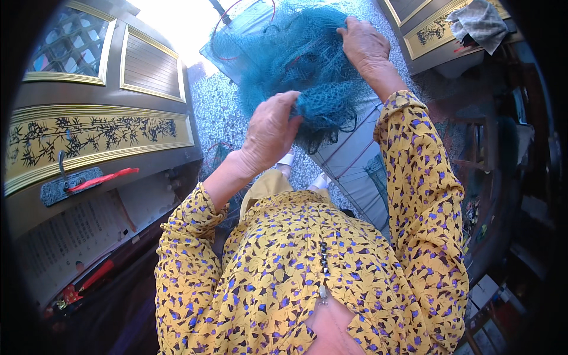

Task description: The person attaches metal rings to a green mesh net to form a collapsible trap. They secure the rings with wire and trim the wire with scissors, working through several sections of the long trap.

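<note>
A bundle of blue-green mesh netting (307, 53) hangs gathered in front of me, held up between both hands. My left hand (272, 127) grips its near left edge, with the fingers closed on the mesh. Farther off and to the right, my right hand (364, 47) pinches the netting's upper right edge. Loose dark strands dangle from the bottom of the bunch. A thin red hoop shows at the far left of the net. The fingertips of both hands are partly hidden in the mesh.
An open panelled door (94, 136) with a handle stands at my left, another door (438, 29) at the far right with a grey cloth (478, 25) on it. A grey sheet with thin rods (355, 160) lies on the speckled floor (222, 106) below the net.
</note>
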`<state>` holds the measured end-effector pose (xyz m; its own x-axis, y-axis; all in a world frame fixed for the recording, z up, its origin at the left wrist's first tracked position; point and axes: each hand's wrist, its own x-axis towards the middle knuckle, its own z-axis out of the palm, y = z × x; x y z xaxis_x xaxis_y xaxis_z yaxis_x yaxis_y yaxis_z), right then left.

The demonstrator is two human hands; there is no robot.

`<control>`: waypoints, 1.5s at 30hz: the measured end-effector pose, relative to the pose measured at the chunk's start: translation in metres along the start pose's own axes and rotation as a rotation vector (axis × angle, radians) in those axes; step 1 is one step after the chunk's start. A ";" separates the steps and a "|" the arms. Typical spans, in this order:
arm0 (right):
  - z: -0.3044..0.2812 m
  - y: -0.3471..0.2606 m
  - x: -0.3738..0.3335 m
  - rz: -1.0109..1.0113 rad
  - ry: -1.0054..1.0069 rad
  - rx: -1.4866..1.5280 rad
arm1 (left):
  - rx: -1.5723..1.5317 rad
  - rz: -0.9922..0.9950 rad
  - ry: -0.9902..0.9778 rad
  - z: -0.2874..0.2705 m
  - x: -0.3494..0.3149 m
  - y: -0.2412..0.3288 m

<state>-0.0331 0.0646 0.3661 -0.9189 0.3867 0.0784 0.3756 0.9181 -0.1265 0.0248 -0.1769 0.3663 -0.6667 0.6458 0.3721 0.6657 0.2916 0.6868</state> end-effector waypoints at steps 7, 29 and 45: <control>-0.015 0.083 -0.020 0.330 -0.157 -0.006 | 0.357 -0.014 -0.150 -0.019 -0.029 -0.023; 0.002 0.297 -0.221 0.561 -0.363 0.168 | -0.479 -0.243 -0.242 0.040 -0.118 0.018; 0.007 0.344 -0.270 0.478 -0.167 0.320 | -0.464 -0.967 0.072 0.100 -0.104 -0.056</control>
<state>0.3432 0.2749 0.2942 -0.6732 0.7078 -0.2141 0.7209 0.5638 -0.4030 0.0904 -0.1896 0.2263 -0.8709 0.2366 -0.4308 -0.3370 0.3506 0.8738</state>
